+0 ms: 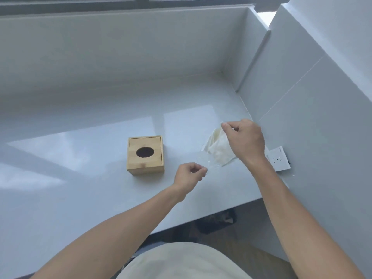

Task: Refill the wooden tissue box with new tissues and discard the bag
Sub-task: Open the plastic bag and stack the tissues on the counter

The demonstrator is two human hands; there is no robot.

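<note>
The wooden tissue box [145,155] stands on the white counter [80,178], its lid on and its dark oval slot empty. To its right a clear plastic bag [205,161] with a stack of white tissues [218,149] inside is held above the counter. My left hand [190,176] pinches the bag's near lower corner. My right hand [244,140] pinches the bag's far upper edge and covers part of the tissues. The bag is stretched between both hands.
A white wall socket [278,159] sits on the right wall just behind my right wrist. White walls close the counter at the back and right. The counter's front edge runs at lower right, with dark floor [217,220] below it.
</note>
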